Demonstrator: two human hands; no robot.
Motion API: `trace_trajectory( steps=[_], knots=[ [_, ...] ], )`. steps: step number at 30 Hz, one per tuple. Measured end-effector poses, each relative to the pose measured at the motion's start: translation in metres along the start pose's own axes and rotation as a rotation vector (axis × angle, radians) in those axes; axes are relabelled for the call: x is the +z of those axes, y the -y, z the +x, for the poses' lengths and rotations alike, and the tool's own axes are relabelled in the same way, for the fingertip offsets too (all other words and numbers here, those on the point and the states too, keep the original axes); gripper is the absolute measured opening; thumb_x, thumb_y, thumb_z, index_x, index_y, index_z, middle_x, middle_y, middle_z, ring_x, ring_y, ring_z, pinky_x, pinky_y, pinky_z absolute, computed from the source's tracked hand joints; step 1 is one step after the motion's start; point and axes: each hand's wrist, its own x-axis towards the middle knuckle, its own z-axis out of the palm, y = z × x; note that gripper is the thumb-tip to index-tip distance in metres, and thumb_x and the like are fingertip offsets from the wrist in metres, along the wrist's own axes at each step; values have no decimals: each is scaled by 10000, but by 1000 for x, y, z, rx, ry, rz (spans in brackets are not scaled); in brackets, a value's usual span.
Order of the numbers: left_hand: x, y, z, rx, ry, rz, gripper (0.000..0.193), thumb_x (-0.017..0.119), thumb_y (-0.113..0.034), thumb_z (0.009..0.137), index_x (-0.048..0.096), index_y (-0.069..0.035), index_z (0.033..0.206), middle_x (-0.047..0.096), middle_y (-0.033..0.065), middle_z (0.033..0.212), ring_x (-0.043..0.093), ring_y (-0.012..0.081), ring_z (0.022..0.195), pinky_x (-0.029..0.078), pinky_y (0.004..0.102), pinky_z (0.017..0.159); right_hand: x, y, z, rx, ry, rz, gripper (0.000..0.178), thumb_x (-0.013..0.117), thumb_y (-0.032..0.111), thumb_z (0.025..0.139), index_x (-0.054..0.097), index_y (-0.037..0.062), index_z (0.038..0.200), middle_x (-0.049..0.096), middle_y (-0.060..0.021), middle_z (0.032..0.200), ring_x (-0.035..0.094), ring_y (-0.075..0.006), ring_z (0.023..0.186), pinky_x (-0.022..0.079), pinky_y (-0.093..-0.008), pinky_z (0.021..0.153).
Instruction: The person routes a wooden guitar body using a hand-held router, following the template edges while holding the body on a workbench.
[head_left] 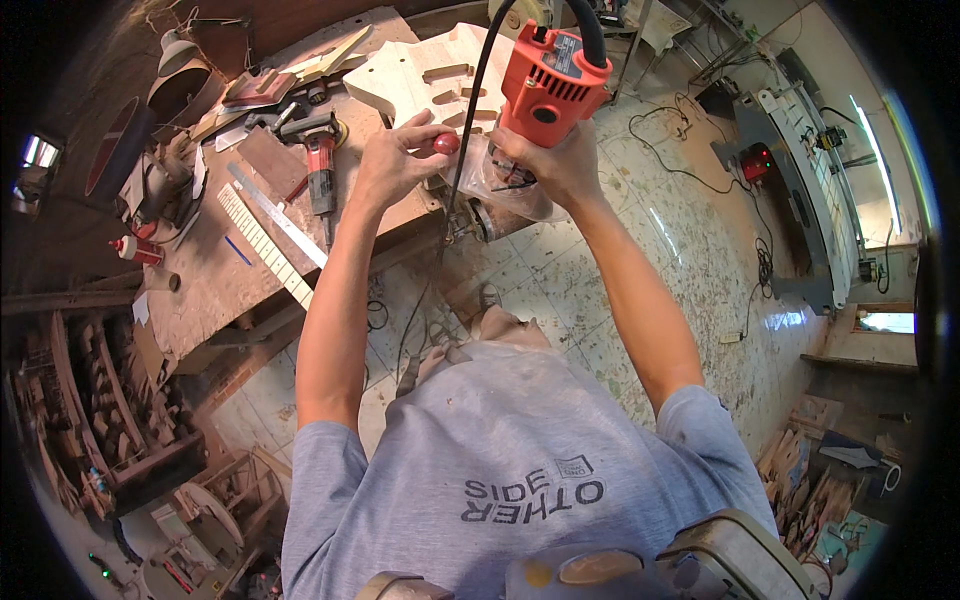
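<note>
A red plunge router [550, 90] stands tilted over the near right end of a pale wooden guitar body [405, 80] with cut-out slots and cavities. My right hand [560, 165] wraps round the router's lower right side; the handle under it is hidden. At the router's left, my left hand [395, 165] has its fingers closed about a round red knob [446, 144]. A clear plastic shroud [490, 168] surrounds the router's base between my hands. The router's bit cannot be made out. A black cord [465, 130] hangs down in front of the guitar body.
On the workbench [205, 300] left of my arm lie a red and grey power tool [320, 170], a metal ruler [280, 215] and a pale slotted fretboard-like strip [262, 240]. A red-capped bottle [138, 250] stands at its left edge. Cables [690, 165] trail over the tiled floor at right.
</note>
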Motion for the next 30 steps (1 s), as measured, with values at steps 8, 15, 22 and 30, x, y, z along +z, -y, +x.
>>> trace_trajectory(
  steps=[8,15,22,30],
  knots=[
    [0,9,3,-1,-36,-48,431,801,-127,823,792,-85,1252,782,210,1206,769,208,1118,596,311,938,8,2,6,-46,-18,-22,338,896,237,801,738,16,1002,757,-20,871,714,-118,788,569,-307,722],
    [-1,8,10,-99,-94,-100,395,737,-82,874,774,-31,1263,820,121,1067,762,126,990,592,289,907,20,-8,26,-58,-18,62,307,890,231,807,731,13,953,754,-17,837,709,-111,754,565,-303,699],
    [-2,5,3,-56,22,-94,445,797,-104,842,770,-45,1282,628,186,1493,767,233,1104,618,321,936,9,10,1,1,-20,23,316,889,216,809,737,11,997,763,-22,893,708,-105,795,570,-301,724],
    [-6,20,4,-39,18,-215,486,822,-102,827,756,-33,1303,616,200,1501,764,234,1107,625,330,926,21,14,1,45,-24,74,296,887,223,813,743,27,982,757,-13,860,706,-106,768,566,-293,721]
  ],
)
